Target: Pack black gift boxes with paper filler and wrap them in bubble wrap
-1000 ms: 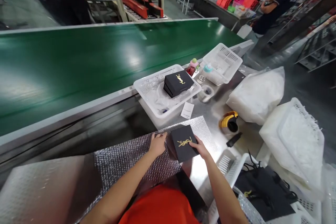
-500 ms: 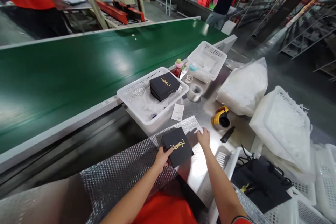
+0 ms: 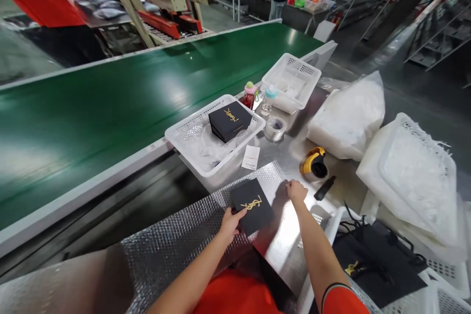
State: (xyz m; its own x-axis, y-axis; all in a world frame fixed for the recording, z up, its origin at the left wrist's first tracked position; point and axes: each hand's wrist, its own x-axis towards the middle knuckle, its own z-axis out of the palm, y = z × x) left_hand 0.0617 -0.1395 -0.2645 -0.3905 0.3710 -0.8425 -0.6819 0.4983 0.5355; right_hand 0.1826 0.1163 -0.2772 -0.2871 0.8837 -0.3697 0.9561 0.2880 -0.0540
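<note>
A flat black box with a gold logo point(image 3: 252, 207) lies tilted on a strip of bubble wrap point(image 3: 172, 245). My left hand point(image 3: 231, 223) grips its near left edge, thumb on top. My right hand point(image 3: 297, 191) is closed at the right end of the wrap, its fingers pinching the edge. Behind the wrap stands a white plastic basket point(image 3: 191, 159) holding another black box point(image 3: 230, 120) and some clear plastic. A small white card point(image 3: 250, 157) lies on the metal table between basket and wrap.
A green conveyor belt point(image 3: 121, 103) runs behind the table. To the right are a yellow tape dispenser point(image 3: 314, 163), a black-handled tool point(image 3: 325, 188), a clear tape roll point(image 3: 275, 129), two bottles, black paper bags point(image 3: 379, 260) and white baskets. Other people stand beyond the belt.
My right hand has moved slightly right, its fingers now more tightly curled. My left hand stays on the black box. The person in dark clothing in the background has moved left.
</note>
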